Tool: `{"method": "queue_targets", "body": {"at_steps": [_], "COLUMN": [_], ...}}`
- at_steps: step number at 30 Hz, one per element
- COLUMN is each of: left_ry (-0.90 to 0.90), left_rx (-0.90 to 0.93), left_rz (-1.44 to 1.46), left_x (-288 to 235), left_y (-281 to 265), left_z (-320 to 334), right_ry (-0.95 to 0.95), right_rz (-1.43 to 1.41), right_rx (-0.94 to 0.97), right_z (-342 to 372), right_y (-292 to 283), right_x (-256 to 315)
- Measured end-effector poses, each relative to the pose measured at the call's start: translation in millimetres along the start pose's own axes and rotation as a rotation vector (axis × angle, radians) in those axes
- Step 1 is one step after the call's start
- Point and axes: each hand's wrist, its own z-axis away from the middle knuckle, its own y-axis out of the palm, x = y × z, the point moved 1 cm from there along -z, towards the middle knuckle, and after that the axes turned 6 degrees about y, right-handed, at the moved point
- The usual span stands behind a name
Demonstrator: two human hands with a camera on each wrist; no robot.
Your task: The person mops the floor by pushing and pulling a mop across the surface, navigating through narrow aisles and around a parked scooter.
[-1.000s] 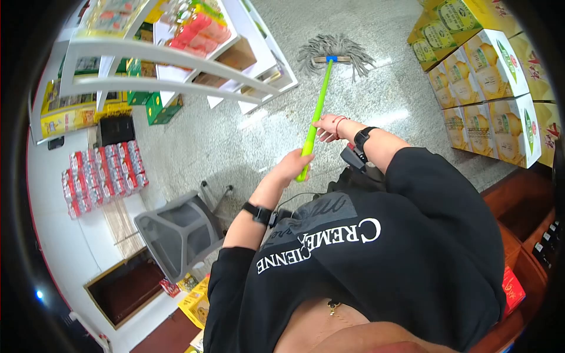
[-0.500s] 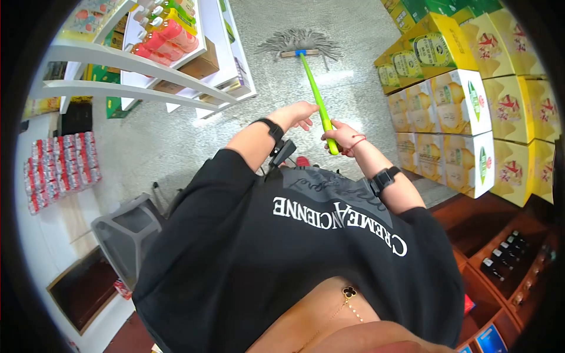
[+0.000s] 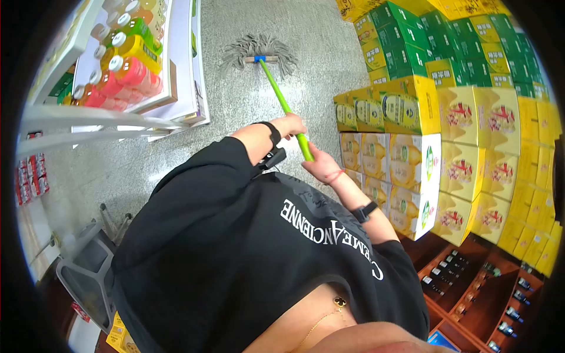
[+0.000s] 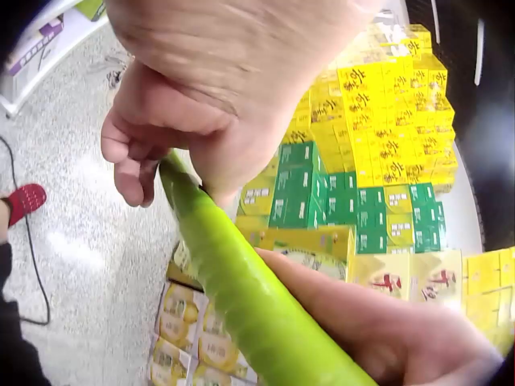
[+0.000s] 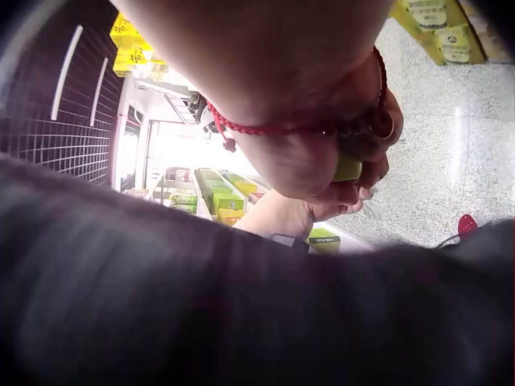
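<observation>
A mop with a bright green handle reaches away from me, its grey string head spread on the floor behind a blue clamp. My left hand grips the handle partway down; in the left wrist view, that hand's fingers curl round the green shaft. Lower, close to the body, my right hand grips the handle's top end. The right wrist view has the right hand, with a red cord bracelet, wrapped round the green grip, largely covering it.
At left stands a white shelf with bottled drinks. Stacked boxes line the right side, beside a brown wooden rack of bottles. A grey chair is at lower left. Speckled floor runs between shelf and boxes.
The hands have traded places on the handle: the left went from the top end to farther down, the right from farther down to the top end. The view has swung right.
</observation>
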Motion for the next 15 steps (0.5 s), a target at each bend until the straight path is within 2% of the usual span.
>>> {"method": "queue_targets", "body": {"at_steps": [4, 7, 10, 13, 15], "left_ry": [-0.083, -0.114, -0.118, -0.114, -0.134], "left_rx": [-0.176, -0.211, -0.181, -0.155, -0.081], "left_rz": [0.094, 0.099, 0.063, 0.040, 0.201], "left_x": [19.9, 29.8, 12.2, 0.9, -5.5], "left_y": [-94.8, -143.3, -162.2, -151.2, -137.6], "left_z": [-30.2, -60.3, -76.5, -87.6, -91.7], "right_ry": [-0.006, -0.013, -0.026, 0.022, 0.030], "right_rz": [0.012, -0.004, 0.002, 0.017, 0.030], "right_rx": [0.048, 0.020, -0.019, 0.009, 0.017], "right_z": [-97.7, -144.0, -165.4, -152.4, -132.5], "right_y": [-26.9, -44.0, -63.0, -75.7, -81.5], "right_x": [55.3, 68.7, 57.7, 32.3, 12.1]}}
